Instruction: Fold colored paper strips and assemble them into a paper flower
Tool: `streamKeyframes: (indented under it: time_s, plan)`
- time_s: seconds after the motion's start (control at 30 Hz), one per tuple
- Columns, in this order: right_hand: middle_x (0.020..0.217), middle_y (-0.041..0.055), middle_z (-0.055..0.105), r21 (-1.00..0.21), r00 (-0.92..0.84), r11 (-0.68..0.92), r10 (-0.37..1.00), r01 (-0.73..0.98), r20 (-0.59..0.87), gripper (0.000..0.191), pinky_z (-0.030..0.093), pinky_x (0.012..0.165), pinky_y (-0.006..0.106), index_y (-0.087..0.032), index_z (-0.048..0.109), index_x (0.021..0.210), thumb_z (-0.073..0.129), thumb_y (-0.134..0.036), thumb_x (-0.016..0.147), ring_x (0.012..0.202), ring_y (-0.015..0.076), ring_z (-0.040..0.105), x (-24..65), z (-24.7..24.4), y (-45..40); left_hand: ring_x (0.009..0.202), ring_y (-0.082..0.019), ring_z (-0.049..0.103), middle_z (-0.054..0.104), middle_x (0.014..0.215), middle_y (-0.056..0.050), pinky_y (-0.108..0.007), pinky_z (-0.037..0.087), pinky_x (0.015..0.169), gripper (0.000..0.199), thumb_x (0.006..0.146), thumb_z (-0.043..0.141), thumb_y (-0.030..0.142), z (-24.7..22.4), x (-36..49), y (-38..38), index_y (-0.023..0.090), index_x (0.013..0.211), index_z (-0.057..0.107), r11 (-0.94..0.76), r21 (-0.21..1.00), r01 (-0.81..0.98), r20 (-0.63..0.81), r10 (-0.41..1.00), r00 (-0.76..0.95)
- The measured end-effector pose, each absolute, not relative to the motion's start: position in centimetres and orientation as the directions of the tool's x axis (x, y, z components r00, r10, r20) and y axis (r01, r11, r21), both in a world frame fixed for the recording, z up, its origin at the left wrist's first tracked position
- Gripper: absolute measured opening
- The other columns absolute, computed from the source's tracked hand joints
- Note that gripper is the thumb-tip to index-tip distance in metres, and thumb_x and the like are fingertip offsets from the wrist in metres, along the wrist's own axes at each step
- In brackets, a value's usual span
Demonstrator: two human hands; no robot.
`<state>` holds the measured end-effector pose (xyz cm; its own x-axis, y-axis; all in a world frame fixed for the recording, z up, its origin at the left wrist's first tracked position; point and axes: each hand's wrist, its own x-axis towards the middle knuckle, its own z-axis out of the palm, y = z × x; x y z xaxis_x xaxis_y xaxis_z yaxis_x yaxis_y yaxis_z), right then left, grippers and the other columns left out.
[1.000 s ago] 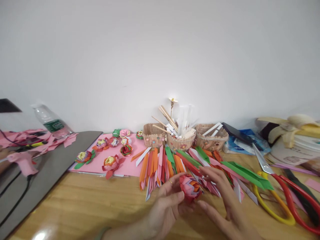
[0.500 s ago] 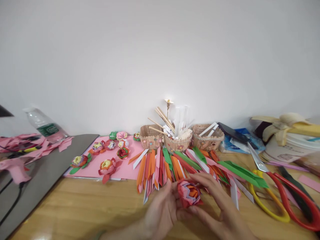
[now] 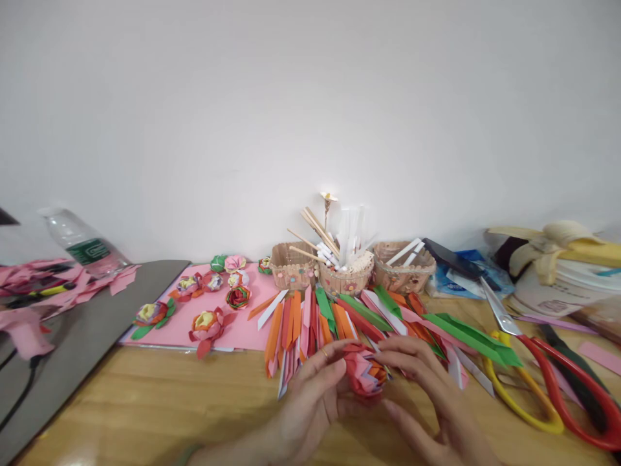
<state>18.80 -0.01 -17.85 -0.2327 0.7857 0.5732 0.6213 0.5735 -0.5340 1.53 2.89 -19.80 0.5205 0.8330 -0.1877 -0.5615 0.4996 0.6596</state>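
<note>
A folded paper flower (image 3: 365, 370), pink and red outside with orange and lilac inside, is held above the wooden table near the bottom centre. My left hand (image 3: 310, 395) grips its left side, thumb on the near petals and fingers behind. To the right, my right hand (image 3: 431, 395) is open, its fingers and thumb spread beside the flower, fingertips close to its edge. Just beyond both hands lies a fan of folded paper strips (image 3: 291, 323) in orange, pink, white, red and green.
Finished paper flowers (image 3: 207, 325) rest on pink sheets (image 3: 169, 333). Three small baskets (image 3: 293, 275) stand by the wall, the middle one holding sticks. Scissors (image 3: 548, 369) lie right. A pink glue gun (image 3: 26, 330) and bottle (image 3: 87, 246) are left, a banana (image 3: 563, 243) far right.
The flower has tilted, so more of its outer petals show. My left thumb has come onto its side. My right fingers and thumb have spread and moved slightly back from it.
</note>
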Motion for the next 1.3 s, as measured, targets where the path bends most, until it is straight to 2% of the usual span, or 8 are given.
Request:
streamKeyframes:
  time_s: [0.1, 0.2, 0.37, 0.57, 0.67, 0.9, 1.13, 1.3]
  plan:
    - [0.089, 0.0036, 0.063, -0.518, -0.171, 0.573, 0.758, 0.635, 0.629, 0.024, 0.055, 0.073, 0.026, -0.028, 0.057, 0.099, 0.056, -0.014, 0.079, 0.087, 0.0184, 0.064, 19.1, -17.7, -0.1, 0.091, -0.02, 0.061, 0.061, 0.115, -0.01, -0.029, 0.049, 0.073, 0.041, 0.068, 0.073, 0.027, -19.6, 1.5, 2.7, 0.02, 0.107, 0.063, 0.42, 0.716, -0.557, -0.169, 0.879, 0.446]
    - [0.079, 0.0028, 0.064, -0.518, -0.169, 0.577, 0.754, 0.631, 0.635, 0.018, 0.055, 0.065, 0.026, -0.028, 0.06, 0.089, 0.057, -0.014, 0.078, 0.077, 0.0187, 0.065, 19.0, -17.5, -0.1, 0.103, -0.023, 0.057, 0.061, 0.115, -0.009, -0.031, 0.046, 0.082, 0.041, 0.064, 0.076, 0.026, -19.7, 1.5, 2.6, 0.02, 0.104, 0.064, 0.35, 0.772, -0.531, -0.161, 0.915, 0.369]
    - [0.075, 0.0024, 0.064, -0.636, -0.185, 0.524, 0.833, 0.567, 0.522, 0.008, 0.054, 0.059, 0.026, -0.026, 0.063, 0.082, 0.057, -0.021, 0.081, 0.07, 0.0172, 0.064, 18.5, -17.2, 0.2, 0.098, -0.02, 0.06, 0.067, 0.106, -0.006, -0.03, 0.046, 0.084, 0.037, 0.067, 0.074, 0.021, -20.2, 1.5, 2.7, 0.024, 0.102, 0.064, 0.191, 0.853, -0.485, -0.002, 0.932, 0.363]
    - [0.073, 0.0015, 0.065, -0.725, -0.153, 0.422, 0.9, 0.545, 0.408, 0.01, 0.053, 0.056, 0.023, -0.024, 0.063, 0.077, 0.056, -0.027, 0.083, 0.066, 0.0153, 0.062, 18.2, -17.5, 0.6, 0.103, -0.02, 0.058, 0.063, 0.115, -0.007, -0.03, 0.046, 0.086, 0.039, 0.072, 0.069, 0.016, -20.9, 1.3, 2.5, 0.027, 0.109, 0.061, 0.028, 0.919, -0.394, 0.107, 0.943, 0.317]
    - [0.074, 0.002, 0.064, -0.688, -0.161, 0.435, 0.89, 0.581, 0.427, 0.009, 0.052, 0.056, 0.023, -0.023, 0.063, 0.078, 0.056, -0.025, 0.083, 0.066, 0.0154, 0.062, 18.3, -17.9, 0.7, 0.101, -0.021, 0.059, 0.062, 0.117, -0.007, -0.032, 0.046, 0.088, 0.039, 0.073, 0.068, 0.015, -21.1, 1.2, 2.3, 0.026, 0.11, 0.06, 0.034, 0.932, -0.36, 0.086, 0.946, 0.312]
    - [0.075, 0.0019, 0.063, -0.599, -0.166, 0.51, 0.829, 0.617, 0.534, 0.006, 0.052, 0.057, 0.023, -0.024, 0.061, 0.082, 0.057, -0.02, 0.082, 0.068, 0.0151, 0.062, 18.2, -18.1, 0.2, 0.101, -0.019, 0.06, 0.066, 0.111, -0.005, -0.029, 0.047, 0.086, 0.039, 0.072, 0.07, 0.017, -21.0, 1.4, 2.3, 0.027, 0.108, 0.061, 0.06, 0.89, -0.451, 0.103, 0.939, 0.329]
    - [0.074, 0.0015, 0.062, -0.646, -0.164, 0.494, 0.85, 0.582, 0.501, 0.006, 0.051, 0.057, 0.023, -0.024, 0.06, 0.08, 0.058, -0.018, 0.081, 0.067, 0.0147, 0.06, 18.1, -17.7, 0.4, 0.101, -0.019, 0.06, 0.064, 0.114, -0.005, -0.028, 0.048, 0.085, 0.044, 0.07, 0.072, 0.014, -21.0, 1.4, 2.2, 0.028, 0.11, 0.06, 0.091, 0.875, -0.476, 0.079, 0.942, 0.326]
    - [0.069, -0.0003, 0.06, -0.788, -0.143, 0.373, 0.926, 0.49, 0.349, 0.01, 0.05, 0.055, 0.023, -0.023, 0.058, 0.07, 0.06, -0.025, 0.081, 0.062, 0.0141, 0.058, 18.1, -17.5, 0.7, 0.101, -0.018, 0.061, 0.065, 0.115, -0.004, -0.027, 0.048, 0.084, 0.047, 0.069, 0.073, 0.014, -20.7, 1.4, 2.1, 0.031, 0.111, 0.061, 0.111, 0.868, -0.484, 0.065, 0.941, 0.333]
